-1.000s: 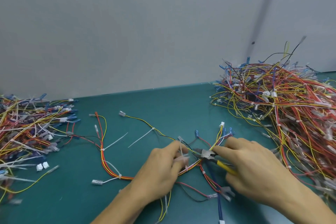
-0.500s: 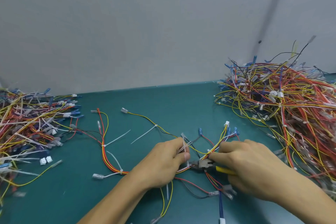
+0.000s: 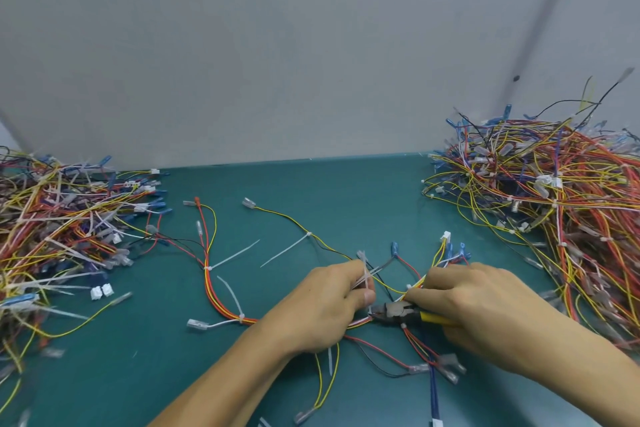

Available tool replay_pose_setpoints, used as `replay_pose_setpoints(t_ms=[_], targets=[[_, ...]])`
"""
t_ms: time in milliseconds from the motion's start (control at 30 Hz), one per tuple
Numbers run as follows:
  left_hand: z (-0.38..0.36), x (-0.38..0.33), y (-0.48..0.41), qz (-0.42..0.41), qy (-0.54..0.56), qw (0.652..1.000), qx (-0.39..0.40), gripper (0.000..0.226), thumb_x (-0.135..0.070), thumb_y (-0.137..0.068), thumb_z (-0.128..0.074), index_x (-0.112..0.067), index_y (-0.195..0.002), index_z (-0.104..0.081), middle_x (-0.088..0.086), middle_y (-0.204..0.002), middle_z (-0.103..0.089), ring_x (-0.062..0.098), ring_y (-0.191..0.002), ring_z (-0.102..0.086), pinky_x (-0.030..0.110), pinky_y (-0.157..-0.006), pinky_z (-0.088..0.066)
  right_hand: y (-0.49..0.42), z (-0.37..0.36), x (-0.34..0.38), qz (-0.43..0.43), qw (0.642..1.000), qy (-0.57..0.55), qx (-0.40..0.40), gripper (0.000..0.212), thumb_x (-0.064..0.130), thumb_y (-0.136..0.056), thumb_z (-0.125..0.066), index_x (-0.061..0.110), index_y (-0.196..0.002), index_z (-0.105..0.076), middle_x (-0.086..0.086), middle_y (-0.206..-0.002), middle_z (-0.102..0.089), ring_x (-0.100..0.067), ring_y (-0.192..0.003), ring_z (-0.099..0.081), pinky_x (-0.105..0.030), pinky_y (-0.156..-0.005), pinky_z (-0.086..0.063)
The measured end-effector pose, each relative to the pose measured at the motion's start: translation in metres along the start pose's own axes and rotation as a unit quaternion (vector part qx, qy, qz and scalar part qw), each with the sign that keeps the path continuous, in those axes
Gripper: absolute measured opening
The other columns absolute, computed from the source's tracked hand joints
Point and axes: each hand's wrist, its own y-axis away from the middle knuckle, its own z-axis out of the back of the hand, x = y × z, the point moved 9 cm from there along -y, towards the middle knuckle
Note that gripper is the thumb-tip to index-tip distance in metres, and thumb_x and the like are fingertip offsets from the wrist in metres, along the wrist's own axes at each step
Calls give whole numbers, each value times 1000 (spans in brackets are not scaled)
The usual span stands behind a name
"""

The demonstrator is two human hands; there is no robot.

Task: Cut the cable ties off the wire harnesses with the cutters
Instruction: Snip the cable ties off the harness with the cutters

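Head view, items I log:
1. Wire harness (image 3: 212, 293), lower centre on the green table (image 3: 311, 191), its red, orange and yellow wires spreading left and right.
2. Left hand (image 3: 322, 308), lower centre, fingers curled, pinching a white cable tie (image 3: 363, 265) together with harness wires.
3. Right hand (image 3: 485, 315), lower right, wrapped round the yellow handles of the cutters (image 3: 401, 311); I see the nose at the bundle, just beside the left thumb.
4. Harness piles, mid left (image 3: 52, 225) and mid right (image 3: 554, 201)
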Motion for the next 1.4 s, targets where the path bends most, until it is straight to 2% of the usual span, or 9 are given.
replay_pose_setpoints(t_ms=[133, 300, 567, 900, 1033, 1167, 1233, 1300, 1400], targets=[[0, -1, 0, 3, 1, 1000, 5, 24, -25, -96, -50, -30, -73, -46, -8, -64, -45, 6, -61, -40, 23, -59, -33, 2, 2, 8, 23, 999, -7, -37, 39, 20, -87, -36, 31, -123, -46, 9, -114, -50, -21, -105, -50, -31, -82, -38], [0, -2, 0, 8, -2, 1000, 9, 23, -25, -96, -49, -30, -74, -47, -7, -64, -44, 7, -60, -39, 24, -58, -33, 4, 16, 10, 49, 992, 10, -116, 33, 13, -53, -75, 26, -82, -69, 8, -73, -61, -19, -61, -61, -28, -50, -50], [0, -3, 0, 16, -8, 1000, 16, 23, -24, -97, -48, -27, -74, -46, -9, -62, -41, 6, -58, -37, 22, -55, -31, 7, 16, 7, 51, 989, 3, -138, 46, 12, -43, -83, 29, -84, -72, 10, -72, -62, -17, -58, -60, -22, -42, -44], [-1, -1, -1, 18, -2, 1000, 15, 20, -26, -97, -48, -25, -77, -49, -8, -64, -45, 9, -60, -38, 25, -58, -33, 6, 14, 6, 52, 992, 6, -117, 31, 12, -57, -77, 24, -84, -68, 7, -69, -59, -22, -58, -58, -32, -38, -47], [1, 1, -1, 20, 17, 1000, -8, 27, -30, -99, -43, -24, -75, -52, -11, -70, -55, 4, -59, -42, 25, -60, -36, 4, 18, 11, 71, 991, 24, -107, 22, 18, -60, -70, 25, -81, -68, 9, -65, -57, -19, -53, -56, -25, -35, -41], [1, 5, 0, 38, 80, 996, -21, 31, -28, -100, -40, -25, -71, -53, -8, -62, -50, 6, -51, -37, 28, -54, -31, 2, 23, 13, 61, 994, 37, -80, 30, 21, -53, -82, 26, -79, -70, 8, -63, -57, -18, -48, -54, -22, -34, -30], [1, 9, 2, 67, 188, 979, -29, 31, -22, -99, -41, -22, -70, -55, -9, -53, -43, 10, -49, -34, 27, -51, -29, 2, 22, 17, 55, 996, 31, -56, 25, 26, -73, -72, 29, -96, -65, 7, -80, -59, -19, -65, -58, -25, -46, -32], [6, 15, 5, 95, 285, 953, -48, 31, -13, -98, -41, -14, -72, -58, -1, -56, -48, 15, -54, -41, 26, -55, -36, 3, 19, 10, 11, 999, -5, -42, 26, 32, -95, -41, 29, -120, -48, 7, -104, -53, -22, -93, -56, -30, -62, -36], [19, 23, 16, 104, 385, 913, -85, 33, -7, -98, -40, -6, -74, -62, 9, -69, -61, 18, -62, -55, 27, -58, -47, 5, 22, 6, -34, 998, -38, -24, 37, 55, -96, -27, 29, -115, -45, 10, -104, -49, -18, -99, -54, -30, -73, -43]])
